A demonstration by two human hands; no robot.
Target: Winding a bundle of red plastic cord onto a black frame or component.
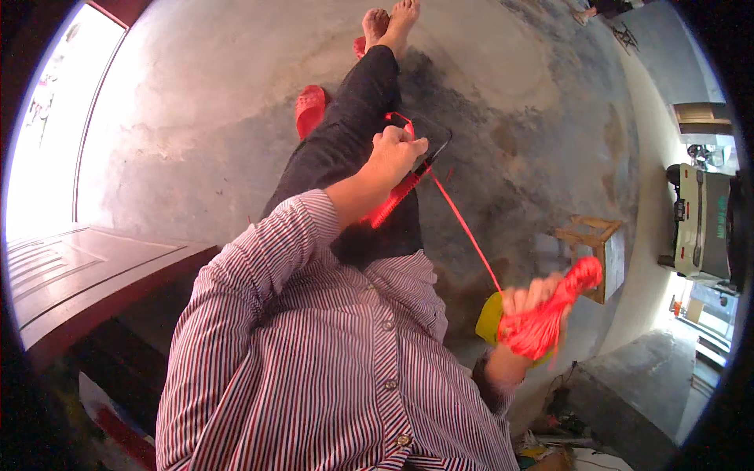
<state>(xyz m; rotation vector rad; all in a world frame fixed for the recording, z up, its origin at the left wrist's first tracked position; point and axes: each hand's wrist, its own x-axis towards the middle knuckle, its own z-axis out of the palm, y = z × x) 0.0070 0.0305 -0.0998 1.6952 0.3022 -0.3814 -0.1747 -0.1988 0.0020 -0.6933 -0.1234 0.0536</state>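
the single head view is looking steeply down from the person's head, close over the striped shirt [330, 353] and both forearms, facing out along the outstretched legs [353, 133] to the concrete floor [196, 118]; its rim is bending the edges.

Your left hand [399, 151] pinches a taut red cord [463, 228], thin and slightly glossy like plastic twine; your right hand [528, 308] grips a fibrous, shiny bundle [550, 314] of it. Behind that bundle sits a smooth yellow plastic piece [488, 318]. Your shirt [314, 369] is striped woven cloth with pale glossy buttons; your trousers [345, 141] are matt dark cloth. The floor [196, 118] is rough, stained concrete. The stool [597, 243] is bare wood, and the sandal [310, 110] is matt red plastic.
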